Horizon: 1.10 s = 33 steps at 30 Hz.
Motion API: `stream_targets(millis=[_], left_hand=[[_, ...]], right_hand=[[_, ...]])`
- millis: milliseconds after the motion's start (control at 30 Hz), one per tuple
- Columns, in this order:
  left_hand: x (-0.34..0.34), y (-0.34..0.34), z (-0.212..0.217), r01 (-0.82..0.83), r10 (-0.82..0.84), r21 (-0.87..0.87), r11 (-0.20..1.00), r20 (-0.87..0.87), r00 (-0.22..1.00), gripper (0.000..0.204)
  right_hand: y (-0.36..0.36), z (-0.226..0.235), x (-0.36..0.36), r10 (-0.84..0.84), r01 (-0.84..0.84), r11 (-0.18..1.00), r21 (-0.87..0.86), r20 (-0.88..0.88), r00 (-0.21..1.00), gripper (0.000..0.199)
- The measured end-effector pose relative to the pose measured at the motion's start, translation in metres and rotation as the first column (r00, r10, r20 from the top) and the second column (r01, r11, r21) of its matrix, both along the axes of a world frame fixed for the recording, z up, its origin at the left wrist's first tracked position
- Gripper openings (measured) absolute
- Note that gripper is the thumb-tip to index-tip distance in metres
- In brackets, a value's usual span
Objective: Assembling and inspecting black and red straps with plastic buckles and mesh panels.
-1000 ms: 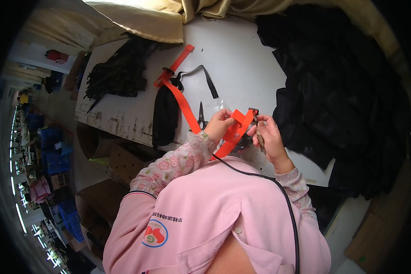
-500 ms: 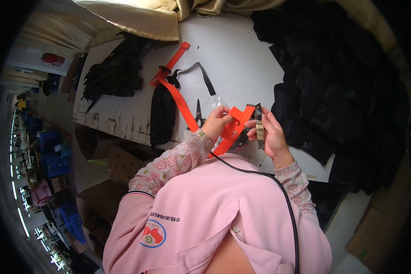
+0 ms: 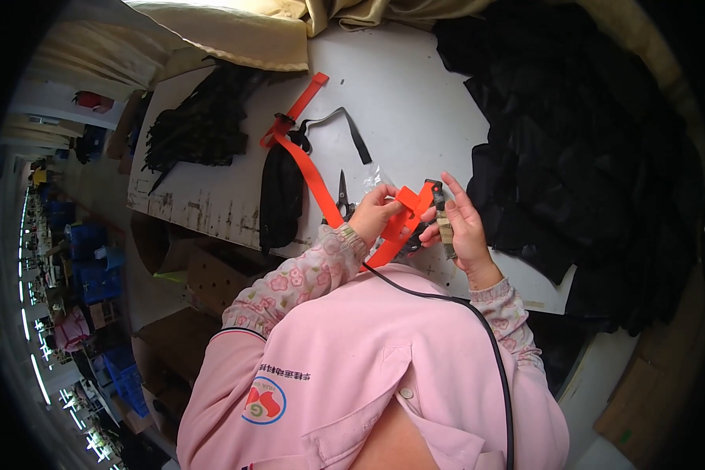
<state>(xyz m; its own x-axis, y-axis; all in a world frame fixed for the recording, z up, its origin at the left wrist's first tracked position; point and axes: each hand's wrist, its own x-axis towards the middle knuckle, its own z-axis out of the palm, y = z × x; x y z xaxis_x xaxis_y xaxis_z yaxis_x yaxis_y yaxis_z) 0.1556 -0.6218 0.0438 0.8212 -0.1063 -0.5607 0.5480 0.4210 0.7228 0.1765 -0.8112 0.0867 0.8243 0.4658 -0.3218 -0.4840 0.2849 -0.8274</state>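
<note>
My left hand (image 3: 373,213) pinches a folded length of orange webbing strap (image 3: 313,177), which runs away to a black buckle (image 3: 283,119) on the far part of the table. Close to its right, my right hand (image 3: 468,233) grips a short camouflage strap (image 3: 445,229) between thumb and fingers, the index finger raised. At the top of that piece sits a small black buckle (image 3: 434,186), touching the orange webbing. Just beyond my left hand lie black scissors (image 3: 342,188), partly hidden by the sleeve, and a clear plastic bag (image 3: 374,177).
A black pouch (image 3: 280,196) with a grey strap (image 3: 356,139) lies left of the scissors. Dark strips (image 3: 200,117) are heaped at the far left of the white table (image 3: 415,102). Piled black fabric (image 3: 556,149) covers the right side. A black cable (image 3: 478,313) crosses my front.
My right index finger has lifted and straightened away from the camouflage strap. The strap's buckle end has dropped slightly and tilted to the left. My left hand stays nearly still.
</note>
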Motion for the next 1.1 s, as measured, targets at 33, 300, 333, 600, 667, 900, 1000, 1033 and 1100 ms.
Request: stream_targets(millis=[33,300,333,600,667,900,1000,1033,1100], left_hand=[[-0.001,0.0,-0.001,0.003,-0.003,0.002,1.0,0.002,1.0,0.017],[-0.002,-0.002,0.001,-0.005,0.005,-0.001,1.0,0.002,1.0,0.016],[-0.002,-0.002,0.001,-0.002,0.002,0.005,1.0,0.005,1.0,0.015],[-0.003,0.001,0.001,0.04,-0.04,0.019,0.999,-0.017,0.999,0.016],[-0.003,0.0,0.002,0.049,-0.048,0.018,0.999,-0.022,0.999,0.017],[-0.006,-0.004,0.006,-0.014,0.016,0.046,0.999,-0.032,0.999,0.018],[-0.009,-0.007,0.014,-0.051,0.052,0.086,0.995,0.001,0.999,0.023],[-0.009,-0.008,0.015,-0.065,0.061,0.092,0.994,0.044,0.997,0.025],[-0.009,-0.001,0.003,0.074,-0.091,0.138,0.988,0.126,0.988,0.024]], right_hand=[[0.0,-0.001,0.0,0.001,-0.001,1.0,0.0,-0.001,1.0,0.041],[-0.001,-0.007,0.002,0.022,-0.022,1.0,-0.016,-0.011,1.0,0.037],[-0.001,-0.008,0.002,0.021,-0.022,1.0,-0.016,-0.014,1.0,0.037],[-0.001,-0.014,0.003,-0.021,0.021,1.0,-0.001,-0.037,0.999,0.029],[-0.002,-0.018,0.004,-0.037,0.038,0.999,0.004,-0.052,0.998,0.028],[-0.004,-0.025,0.003,-0.078,0.087,0.994,0.071,-0.122,0.99,0.025],[0.002,-0.019,0.002,-0.125,0.133,0.985,0.109,-0.081,0.989,0.028],[0.002,-0.019,0.003,-0.124,0.133,0.985,0.11,-0.081,0.989,0.028],[0.002,-0.019,0.004,-0.14,0.146,0.977,0.155,-0.046,0.989,0.033]])
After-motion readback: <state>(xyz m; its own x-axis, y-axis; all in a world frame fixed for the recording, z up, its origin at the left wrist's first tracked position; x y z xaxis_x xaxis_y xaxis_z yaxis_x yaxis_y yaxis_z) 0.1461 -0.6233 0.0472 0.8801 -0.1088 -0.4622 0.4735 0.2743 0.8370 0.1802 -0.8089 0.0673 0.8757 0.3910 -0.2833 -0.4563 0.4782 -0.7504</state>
